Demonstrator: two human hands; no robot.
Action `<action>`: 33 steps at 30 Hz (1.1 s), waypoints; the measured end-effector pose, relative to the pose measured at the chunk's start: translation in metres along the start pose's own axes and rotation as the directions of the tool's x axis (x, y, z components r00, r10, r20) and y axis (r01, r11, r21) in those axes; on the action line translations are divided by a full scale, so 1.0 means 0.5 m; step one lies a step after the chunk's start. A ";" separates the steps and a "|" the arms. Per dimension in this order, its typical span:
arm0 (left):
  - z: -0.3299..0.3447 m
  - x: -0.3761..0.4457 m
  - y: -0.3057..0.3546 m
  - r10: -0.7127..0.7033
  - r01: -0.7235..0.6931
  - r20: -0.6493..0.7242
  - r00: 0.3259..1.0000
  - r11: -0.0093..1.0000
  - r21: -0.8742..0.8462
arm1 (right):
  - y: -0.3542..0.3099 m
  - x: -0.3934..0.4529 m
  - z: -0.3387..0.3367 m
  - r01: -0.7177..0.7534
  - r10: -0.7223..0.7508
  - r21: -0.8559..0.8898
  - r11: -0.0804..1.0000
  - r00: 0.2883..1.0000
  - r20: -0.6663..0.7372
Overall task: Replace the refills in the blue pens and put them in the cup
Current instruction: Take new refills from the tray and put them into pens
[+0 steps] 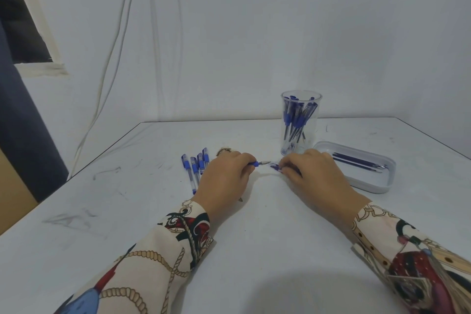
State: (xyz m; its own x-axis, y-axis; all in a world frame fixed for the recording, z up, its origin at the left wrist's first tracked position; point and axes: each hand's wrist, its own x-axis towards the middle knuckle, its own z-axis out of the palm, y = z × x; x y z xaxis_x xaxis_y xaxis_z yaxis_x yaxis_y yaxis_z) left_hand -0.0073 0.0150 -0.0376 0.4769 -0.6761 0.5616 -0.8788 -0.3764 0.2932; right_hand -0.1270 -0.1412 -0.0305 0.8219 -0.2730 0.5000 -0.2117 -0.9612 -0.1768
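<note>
— What have your hands got right now?

— My left hand [224, 176] is curled round a blue pen [257, 163], grip end and metal tip poking out toward the other hand. My right hand [309, 173] pinches a small blue-and-clear piece [276, 168] just off that tip. I can't tell whether it's the cap or part of the barrel; my fingers hide most of it. The two hands are close together, not touching, low over the bench [254, 237].

— How does the pen handle?

— Light and stiff, I'd judge, with smooth plastic that could slip. The rubbery blue grip is the sensible place to hold; the fine tip is the part I'd keep clear of, since it could bend or smear ink.

— And the refills?

— Just beyond my right hand, in a shallow white tray [377, 187], lie a few thin dark refills [356, 160]. They look slender and springy, so I'd pick one up near the middle and feed it in straight.

— Where do finished pens go?

— Into the clear cup [300, 120], behind and between my hands, nearer the right. It already stands full of blue pens.

— What's left?

— A row of pens [196, 166] lying just left of my left hand, touching one another. I reckon those await their turn.
</note>
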 end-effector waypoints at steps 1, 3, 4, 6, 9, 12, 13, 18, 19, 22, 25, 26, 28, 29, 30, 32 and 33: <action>0.000 0.000 0.000 0.004 -0.004 -0.002 1.000 1.000 0.004 | 0.000 0.002 -0.001 -0.018 0.019 0.033 0.999 1.000 -0.011; -0.001 0.000 0.002 0.011 -0.011 -0.005 1.000 1.000 0.008 | -0.001 0.006 -0.005 -0.030 0.032 0.088 0.996 0.999 -0.026; -0.001 -0.001 0.003 0.016 -0.016 -0.006 1.000 1.000 0.008 | -0.002 0.007 -0.007 -0.027 0.030 0.119 0.992 0.999 -0.028; -0.002 -0.002 0.005 0.029 -0.029 -0.012 1.000 1.000 0.005 | -0.005 0.006 -0.008 -0.020 0.021 0.184 0.983 1.000 -0.009; -0.003 -0.002 0.009 0.056 -0.056 -0.014 0.998 0.998 -0.001 | -0.006 0.004 -0.004 -0.024 0.010 0.238 0.971 0.998 0.059; -0.002 -0.003 0.009 0.054 -0.054 0.000 0.999 0.998 -0.010 | -0.007 0.002 -0.003 -0.081 0.059 0.344 0.936 0.996 0.074; -0.002 -0.003 0.009 0.053 -0.053 0.002 0.999 0.998 -0.014 | -0.008 0.002 -0.004 -0.097 0.076 0.372 0.923 0.995 0.072; -0.003 -0.004 0.017 0.019 -0.018 0.027 0.999 0.999 -0.045 | -0.012 0.002 -0.005 -0.142 0.114 0.467 0.873 0.990 0.089; -0.003 -0.004 0.018 0.002 0.000 0.036 0.999 0.998 -0.060 | -0.014 0.002 -0.004 -0.159 0.122 0.484 0.861 0.987 0.108; -0.004 -0.003 0.021 -0.007 0.011 0.050 0.999 0.997 -0.076 | -0.019 0.001 -0.004 -0.231 0.178 0.523 0.820 0.973 0.150; -0.006 -0.001 0.024 0.013 -0.010 0.041 0.999 0.998 -0.064 | -0.019 0.000 -0.007 -0.234 0.219 0.537 0.811 0.971 0.093; -0.006 -0.001 0.025 0.016 -0.014 0.038 0.999 0.998 -0.058 | -0.019 0.000 -0.009 -0.224 0.219 0.531 0.817 0.973 0.074; -0.004 -0.001 0.025 0.028 -0.026 0.035 0.999 0.999 -0.047 | -0.020 0.000 -0.012 -0.209 0.211 0.523 0.826 0.976 0.056; -0.002 -0.001 0.024 0.035 -0.033 0.034 0.999 0.998 -0.050 | -0.020 0.000 -0.012 -0.205 0.209 0.526 0.825 0.977 0.052; 0.000 -0.001 0.023 0.043 -0.041 0.032 0.999 0.998 -0.057 | -0.018 0.000 -0.013 -0.203 0.209 0.533 0.821 0.977 0.051; 0.004 -0.001 0.021 0.056 -0.054 0.032 0.998 0.997 -0.059 | -0.016 0.001 -0.012 -0.203 0.209 0.547 0.812 0.977 0.051; 0.006 0.000 0.020 0.064 -0.062 0.034 0.997 0.997 -0.054 | -0.015 0.002 -0.011 -0.203 0.211 0.551 0.809 0.976 0.051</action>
State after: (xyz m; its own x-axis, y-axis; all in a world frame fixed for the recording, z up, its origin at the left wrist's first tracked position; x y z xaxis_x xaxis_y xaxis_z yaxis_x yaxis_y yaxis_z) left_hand -0.0160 0.0097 -0.0369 0.4196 -0.7197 0.5531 -0.9063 -0.2986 0.2991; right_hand -0.1277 -0.1344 -0.0239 0.7845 -0.4671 0.4078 -0.0472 -0.7007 -0.7119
